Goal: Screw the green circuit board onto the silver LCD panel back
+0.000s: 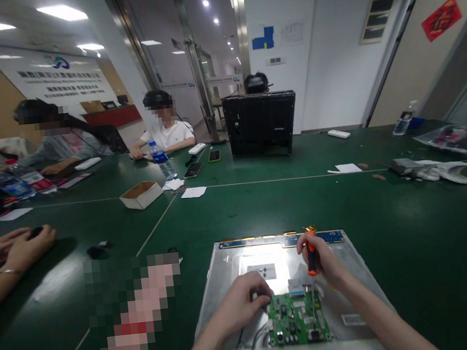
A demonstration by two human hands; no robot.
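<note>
Head view: right hand [323, 257] grips an orange screwdriver [311, 253] upright over a metal panel [352, 274] at 6 o'clock on the green counter [262, 205]. Left hand [244, 299] pinches something small beside the circuit board [298, 318]. Cardboard box [140, 195] at 10 o'clock, black case [260, 123] at 12.

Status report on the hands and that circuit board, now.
Right hand grips an orange screwdriver, tip down. Left hand rests on the metal panel beside the green circuit board. A grey cable runs by the board's left edge.
</note>
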